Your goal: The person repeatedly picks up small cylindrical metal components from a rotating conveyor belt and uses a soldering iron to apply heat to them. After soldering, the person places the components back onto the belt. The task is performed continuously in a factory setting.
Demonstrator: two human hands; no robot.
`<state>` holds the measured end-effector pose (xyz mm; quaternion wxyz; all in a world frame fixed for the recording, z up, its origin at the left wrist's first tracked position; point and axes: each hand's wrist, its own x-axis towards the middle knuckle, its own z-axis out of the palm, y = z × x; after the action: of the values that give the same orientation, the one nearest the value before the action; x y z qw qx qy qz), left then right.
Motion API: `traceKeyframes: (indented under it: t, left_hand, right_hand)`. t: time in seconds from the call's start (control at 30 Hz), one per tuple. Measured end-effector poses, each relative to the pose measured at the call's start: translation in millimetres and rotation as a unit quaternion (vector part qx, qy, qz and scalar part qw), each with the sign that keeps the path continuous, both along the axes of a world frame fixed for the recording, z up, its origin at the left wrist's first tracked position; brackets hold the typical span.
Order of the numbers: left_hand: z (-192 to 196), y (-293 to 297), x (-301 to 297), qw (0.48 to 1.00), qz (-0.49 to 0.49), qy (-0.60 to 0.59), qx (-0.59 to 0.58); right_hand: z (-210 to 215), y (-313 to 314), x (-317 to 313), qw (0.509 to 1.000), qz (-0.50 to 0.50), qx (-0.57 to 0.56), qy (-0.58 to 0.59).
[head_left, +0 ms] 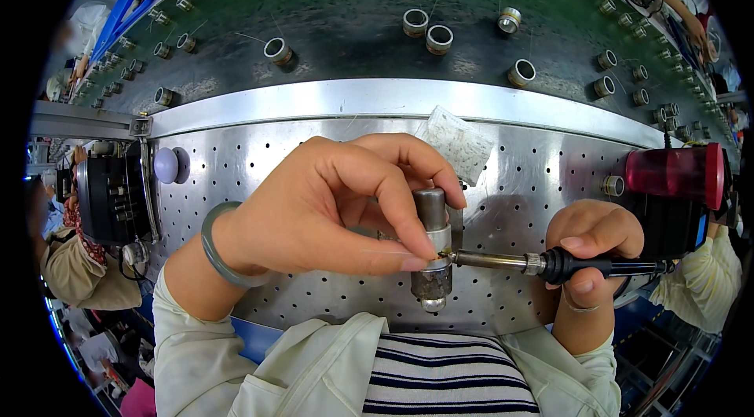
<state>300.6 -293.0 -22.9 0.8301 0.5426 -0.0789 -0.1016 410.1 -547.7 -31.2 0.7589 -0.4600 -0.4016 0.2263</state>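
My left hand (345, 205) is closed, thumb and index fingertip pinched together at the side of a small metal ring (441, 239). A fine wire (381, 251) runs from the pinch across the thumb. The ring sits around an upright steel post (430, 209) with a dark, worn lower part (431, 285) and a rounded bright end; my other left fingers curl behind the post. In my right hand (593, 240) is a soldering iron (577, 266), held by its black handle from the right. Its tip meets the ring beside my left fingertips.
Under my hands is a perforated metal worktop (298, 299). Beyond its raised metal edge (330, 96), a green belt (338, 24) carries several metal rings (439, 39) with thin wires. A crumpled clear packet (459, 142), a purple knob (166, 166) and a red container (671, 176) stand nearby. Other people are at both sides.
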Motion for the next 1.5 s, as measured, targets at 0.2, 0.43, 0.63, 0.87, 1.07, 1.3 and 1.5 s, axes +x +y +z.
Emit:
traceKeyframes:
  t: [0.2,0.43,0.63,0.87,1.07,1.3,1.5]
  left_hand:
    - [12.6,-3.1,5.4,0.990,0.006,0.130,-0.048]
    - [17.7,-3.4,8.3,0.988,0.002,0.151,-0.035]
    - [19.9,-4.7,10.8,0.982,-0.004,0.180,-0.053]
    - [7.5,1.4,13.0,0.984,-0.015,0.157,-0.085]
    - [4.9,0.6,11.2,0.980,-0.026,0.187,-0.064]
    - [9.0,-2.6,11.8,0.978,-0.020,0.190,-0.086]
    - [6.6,-6.9,12.8,0.979,-0.028,0.172,-0.105]
  right_hand:
    - [-0.5,-2.0,6.3,0.999,0.033,0.005,-0.023]
    - [1.0,0.0,8.1,0.998,0.034,0.011,-0.053]
    - [1.7,-4.0,8.3,0.999,-0.003,0.014,-0.037]
    - [2.1,-4.5,6.1,0.999,-0.016,0.031,0.028]
    - [3.3,-0.2,1.6,0.999,-0.019,0.016,0.031]
    - [6.9,0.4,-0.9,0.996,-0.061,-0.011,0.057]
    - [5.0,-0.9,0.5,0.997,-0.032,0.013,0.063]
